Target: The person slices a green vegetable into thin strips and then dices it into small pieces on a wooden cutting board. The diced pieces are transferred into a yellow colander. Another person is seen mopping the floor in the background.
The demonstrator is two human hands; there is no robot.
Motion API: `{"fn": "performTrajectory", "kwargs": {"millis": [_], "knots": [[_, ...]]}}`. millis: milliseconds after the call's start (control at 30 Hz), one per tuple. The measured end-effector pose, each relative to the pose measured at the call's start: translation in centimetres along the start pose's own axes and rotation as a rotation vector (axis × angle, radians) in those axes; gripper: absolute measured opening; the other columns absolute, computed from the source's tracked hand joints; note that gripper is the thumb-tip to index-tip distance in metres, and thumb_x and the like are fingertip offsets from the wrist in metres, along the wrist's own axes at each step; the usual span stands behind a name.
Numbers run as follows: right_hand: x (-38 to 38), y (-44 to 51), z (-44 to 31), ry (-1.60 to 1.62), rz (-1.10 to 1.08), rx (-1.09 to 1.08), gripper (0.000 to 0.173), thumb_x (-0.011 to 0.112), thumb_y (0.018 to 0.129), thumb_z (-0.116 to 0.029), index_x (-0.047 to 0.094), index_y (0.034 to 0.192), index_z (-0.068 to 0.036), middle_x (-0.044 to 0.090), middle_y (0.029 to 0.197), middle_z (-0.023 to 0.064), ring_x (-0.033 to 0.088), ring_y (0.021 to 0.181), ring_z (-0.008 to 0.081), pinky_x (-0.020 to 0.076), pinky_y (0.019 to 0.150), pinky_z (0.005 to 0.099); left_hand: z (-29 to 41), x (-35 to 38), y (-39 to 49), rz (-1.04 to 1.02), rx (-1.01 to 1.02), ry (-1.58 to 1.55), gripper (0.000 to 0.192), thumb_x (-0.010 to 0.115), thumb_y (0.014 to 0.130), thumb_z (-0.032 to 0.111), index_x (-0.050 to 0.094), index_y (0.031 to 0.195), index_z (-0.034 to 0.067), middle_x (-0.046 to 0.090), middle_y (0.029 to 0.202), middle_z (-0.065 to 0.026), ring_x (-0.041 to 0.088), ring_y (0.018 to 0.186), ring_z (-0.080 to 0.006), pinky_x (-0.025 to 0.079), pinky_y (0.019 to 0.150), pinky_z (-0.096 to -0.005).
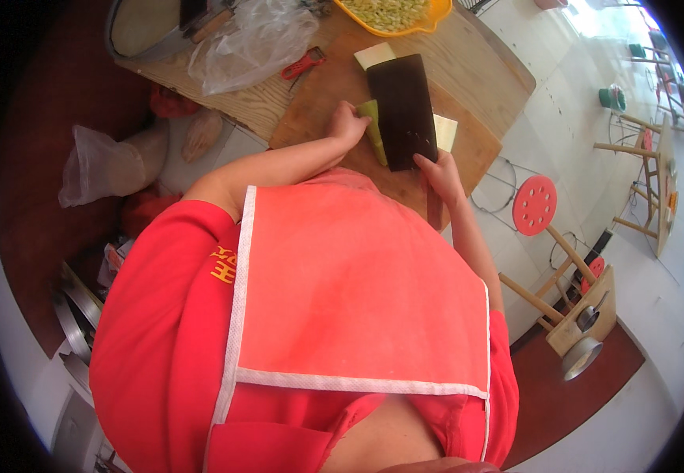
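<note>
My right hand is closed around the handle end of a wide cleaver with a dark blade, its thumb against the lower corner of the blade. The blade lies over the wooden cutting board. At the blade's left edge, my left hand has its fingertips on a green strip of vegetable. One pale vegetable piece shows beyond the blade's far end, and another pale piece at its right side. What lies beneath the blade is hidden.
A yellow basket of chopped pale green vegetable stands past the board. A red peeler, a clear plastic bag and a large metal pot are on the table's left. A red stool stands on the floor at right.
</note>
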State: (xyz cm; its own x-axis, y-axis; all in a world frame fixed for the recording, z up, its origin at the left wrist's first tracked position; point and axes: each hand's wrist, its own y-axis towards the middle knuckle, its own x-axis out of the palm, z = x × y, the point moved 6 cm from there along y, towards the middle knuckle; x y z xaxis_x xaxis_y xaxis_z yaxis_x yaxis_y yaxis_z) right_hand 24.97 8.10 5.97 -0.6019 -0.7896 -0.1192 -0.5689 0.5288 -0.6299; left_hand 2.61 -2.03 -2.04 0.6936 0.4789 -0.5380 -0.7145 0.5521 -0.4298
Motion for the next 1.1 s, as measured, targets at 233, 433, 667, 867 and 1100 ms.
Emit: {"fn": "performTrajectory", "kwargs": {"millis": [233, 433, 667, 867, 1100], "knots": [[1.3, 2.3, 0.0, -0.090, -0.003, -0.056, 0.024, 0.067, 0.086, -0.017, 0.066, 0.093, 0.006, 0.062, 0.070, 0.0050, 0.057, 0.062, 0.0137, 0.0461, 0.057, 0.0316, -1.1, 0.5, 0.9, 0.003, 0.019, -0.029, 0.039, 0.079, 0.076, 0.018, 0.055, 0.100, -0.003, 0.065, 0.086, -0.0109, 0.064, 0.070, -0.0204, 0.052, 0.067, -0.0339], [3.1, 0.9, -1.4, -0.127, 0.116, -0.122, 0.025, 0.066, 0.086, -0.018, 0.067, 0.098, 0.005, 0.068, 0.073, 0.0127, 0.065, 0.066, 0.0238, 0.0491, 0.062, 0.0388, -0.4, -0.9, 0.4, -0.086, 0.065, -0.032, 0.038, 0.076, 0.078, 0.015, 0.057, 0.106, -0.002, 0.065, 0.095, -0.0127, 0.065, 0.087, -0.0222, 0.052, 0.077, -0.0339], [6.1, -1.0, -3.5, -0.666, 0.252, -0.257, 0.023, 0.064, 0.085, -0.023, 0.067, 0.094, -0.002, 0.066, 0.083, 0.0258, 0.065, 0.082, 0.0437, 0.0516, 0.072, 0.0520, 0.2, -2.4, -0.5, -0.039, 0.276, -0.207, 0.038, 0.075, 0.072, 0.011, 0.060, 0.105, 0.003, 0.065, 0.093, -0.0139, 0.064, 0.085, -0.0282, 0.051, 0.075, -0.0392], [7.8, 1.2, -4.2, -0.748, 0.272, -0.256, 0.023, 0.062, 0.087, -0.025, 0.065, 0.093, -0.002, 0.067, 0.079, 0.0232, 0.065, 0.077, 0.0429, 0.0518, 0.069, 0.0520, 0.1, -2.5, 0.3, -0.031, 0.372, -0.106, 0.034, 0.074, 0.071, 0.009, 0.061, 0.103, 0.003, 0.065, 0.092, -0.0119, 0.064, 0.083, -0.0257, 0.051, 0.074, -0.0383], [7.7, -0.8, -2.8, -0.602, 0.438, -0.355, 0.020, 0.061, 0.087, -0.024, 0.065, 0.093, -0.005, 0.066, 0.078, 0.0232, 0.064, 0.074, 0.0432, 0.0504, 0.065, 0.0521, 2.3, -3.0, -1.3, -0.123, 0.347, -0.139, 0.037, 0.075, 0.075, 0.012, 0.060, 0.107, 0.002, 0.064, 0.098, -0.0110, 0.063, 0.089, -0.0229, 0.051, 0.080, -0.0351]]}}
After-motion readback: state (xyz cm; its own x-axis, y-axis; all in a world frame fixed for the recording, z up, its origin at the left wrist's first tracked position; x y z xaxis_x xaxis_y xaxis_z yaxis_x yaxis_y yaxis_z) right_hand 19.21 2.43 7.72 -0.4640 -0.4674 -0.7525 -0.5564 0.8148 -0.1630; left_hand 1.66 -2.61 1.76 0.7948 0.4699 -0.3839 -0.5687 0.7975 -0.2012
